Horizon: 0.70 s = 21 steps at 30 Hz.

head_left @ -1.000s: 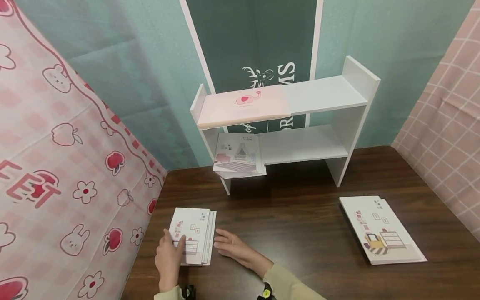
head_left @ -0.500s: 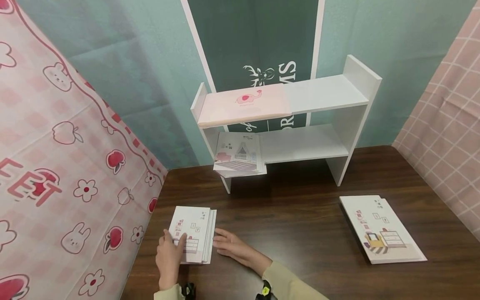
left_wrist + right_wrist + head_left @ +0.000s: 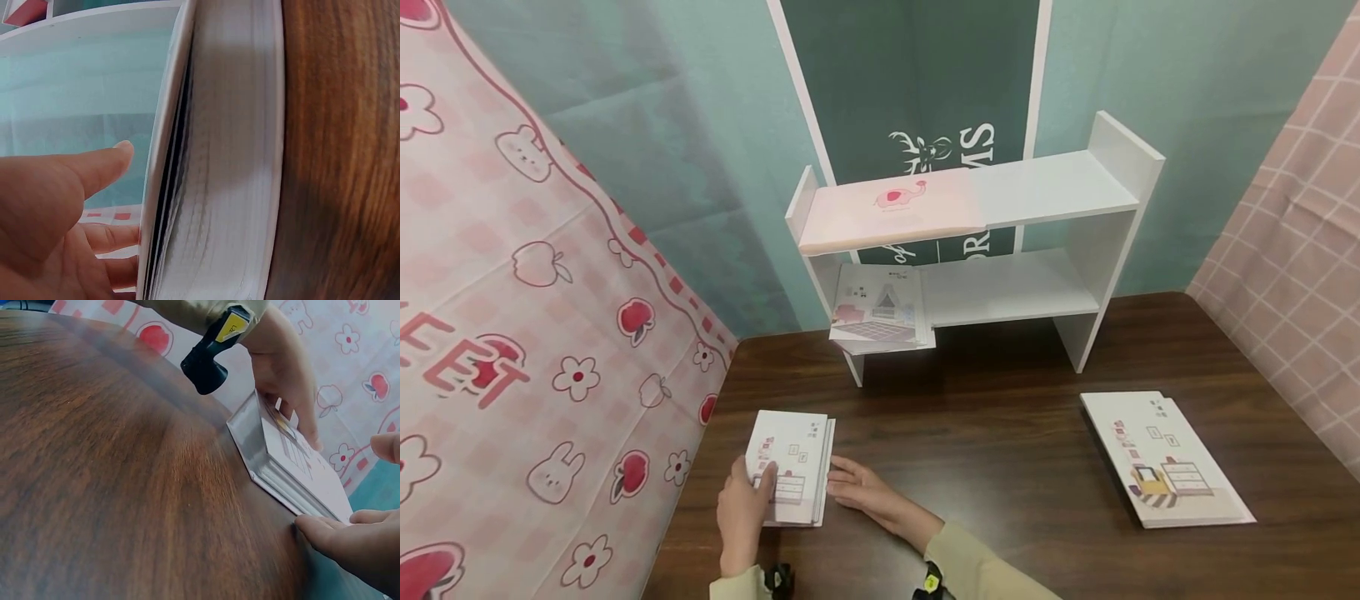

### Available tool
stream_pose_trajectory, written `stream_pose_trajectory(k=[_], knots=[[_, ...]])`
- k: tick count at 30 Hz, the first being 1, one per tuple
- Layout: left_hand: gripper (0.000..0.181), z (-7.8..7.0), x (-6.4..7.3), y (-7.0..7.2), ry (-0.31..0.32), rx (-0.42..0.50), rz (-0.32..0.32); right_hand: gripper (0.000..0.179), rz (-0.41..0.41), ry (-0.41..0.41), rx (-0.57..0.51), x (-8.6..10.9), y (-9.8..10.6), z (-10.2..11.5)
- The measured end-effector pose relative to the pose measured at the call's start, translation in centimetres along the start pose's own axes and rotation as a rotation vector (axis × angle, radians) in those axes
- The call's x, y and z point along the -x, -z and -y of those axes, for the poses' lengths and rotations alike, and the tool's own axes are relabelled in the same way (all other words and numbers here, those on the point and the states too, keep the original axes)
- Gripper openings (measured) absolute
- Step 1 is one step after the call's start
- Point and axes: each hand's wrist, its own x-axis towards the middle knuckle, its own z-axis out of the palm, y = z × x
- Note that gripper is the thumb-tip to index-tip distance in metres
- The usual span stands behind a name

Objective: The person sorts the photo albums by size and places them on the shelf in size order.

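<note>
A small stack of white hardcover notebooks (image 3: 790, 446) lies at the front left, its top cover printed with a drawer cabinet and picture frames. My left hand (image 3: 743, 518) touches its left side, with the thumb above the cover. In the left wrist view those fingers (image 3: 115, 237) meet the edge beside the thick page block (image 3: 228, 137). My right hand (image 3: 883, 504) rests its extended fingertips against the right side. The right wrist view shows both hands flanking the stack (image 3: 306, 465). The lower books stick out slightly to the right beneath the top one.
A white two-tier shelf (image 3: 1015, 287) stands at the back. A pink elephant book (image 3: 895, 204) lies on its upper board; several notebooks (image 3: 880, 308) overhang the lower board's front left. Another notebook pile (image 3: 1165, 458) lies on the right of the brown table (image 3: 992, 467).
The top notebook has slid a little to the right over those beneath, narrowing the step at the right edge. My left hand has shifted right with it; the right hand stays nearly still.
</note>
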Motion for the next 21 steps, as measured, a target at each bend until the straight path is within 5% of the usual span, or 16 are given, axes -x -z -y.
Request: stream_pose_trajectory(k=[8,21], knots=[[0.063,0.23,0.1,0.65,0.035,0.131,0.068,0.066,-0.049,0.019,0.002,-0.25,0.34,-0.3],[0.07,0.42,-0.17,0.49,0.06,0.21,0.15,0.063,-0.086,0.035,0.083,-0.09,-0.22,0.21]])
